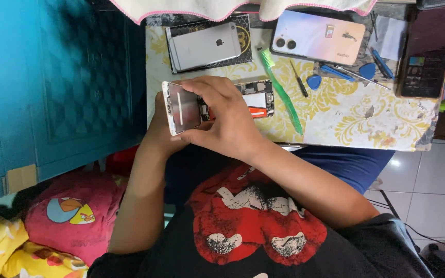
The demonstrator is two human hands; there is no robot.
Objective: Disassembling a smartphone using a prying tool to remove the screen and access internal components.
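An opened white phone lies at the near edge of a small table [387,118]. Its display panel [180,109] is swung up and to the left, inner side facing me. My left hand [156,131] supports this panel from behind and below. My right hand [223,117] lies over the joint between panel and phone body [257,95], thumb and fingers pinching the panel's right edge. The body's circuit boards and an orange part show to the right of my right hand.
On the table lie a silver phone [204,46] face down on a black box, a pinkish phone [318,37], a green toothbrush [283,95], a small screwdriver [300,79], blue picks [314,81], tweezers and a dark device [427,54]. A blue cabinet [57,87] stands to the left.
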